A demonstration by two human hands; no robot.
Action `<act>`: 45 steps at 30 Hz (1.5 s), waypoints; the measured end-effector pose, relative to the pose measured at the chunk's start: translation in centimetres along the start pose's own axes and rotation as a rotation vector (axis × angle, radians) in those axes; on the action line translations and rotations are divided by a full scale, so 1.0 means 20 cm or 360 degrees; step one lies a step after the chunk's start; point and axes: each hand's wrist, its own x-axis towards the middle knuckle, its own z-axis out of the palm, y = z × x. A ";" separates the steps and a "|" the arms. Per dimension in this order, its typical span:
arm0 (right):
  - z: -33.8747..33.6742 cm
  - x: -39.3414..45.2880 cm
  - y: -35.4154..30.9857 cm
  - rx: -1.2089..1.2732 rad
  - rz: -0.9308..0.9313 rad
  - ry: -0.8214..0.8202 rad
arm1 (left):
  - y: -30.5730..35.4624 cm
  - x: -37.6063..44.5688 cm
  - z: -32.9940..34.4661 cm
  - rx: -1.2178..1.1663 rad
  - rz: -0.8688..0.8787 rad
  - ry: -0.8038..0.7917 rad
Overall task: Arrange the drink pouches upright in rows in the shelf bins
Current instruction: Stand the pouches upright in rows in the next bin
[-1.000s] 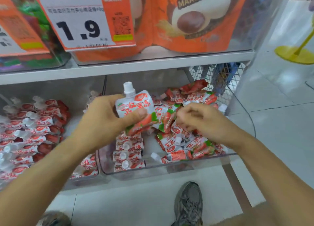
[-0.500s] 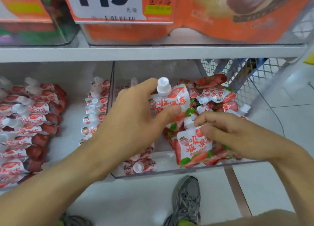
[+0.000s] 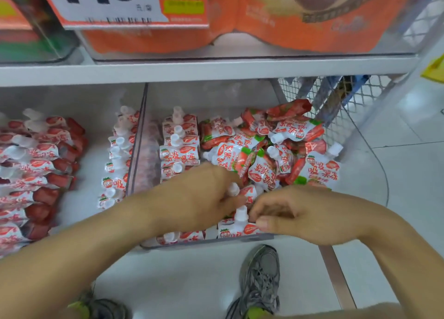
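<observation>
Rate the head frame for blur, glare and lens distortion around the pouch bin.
Head view: light is even, no hard shadows; the price tag is motion-smeared, while print on the loose pouches stays readable; the shelf edge bows with wide-angle distortion; the clear bin wall shows faint haze, no strong glare; both hands, left hand and right hand, are slightly soft.

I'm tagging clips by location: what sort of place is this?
Most likely a shop aisle: a price tag on the upper shelf, clear shelf bins full of identical drink pouches, tiled floor.
</observation>
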 end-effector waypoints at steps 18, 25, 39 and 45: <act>-0.05 0.22 0.07 -0.0745 -0.0079 0.0432 | -0.02 -0.20 0.12 0.0049 0.0346 0.0285; -0.04 0.23 0.07 -0.0892 -0.0113 0.0494 | -0.05 -0.21 0.14 -0.0046 0.0404 0.0333; 0.05 0.22 0.05 -0.1416 0.0187 0.0651 | -0.05 -0.20 0.13 -0.0139 0.0379 0.0373; 0.01 0.16 0.07 -0.1082 0.0053 0.0724 | -0.05 -0.21 0.13 -0.0138 0.0329 0.0373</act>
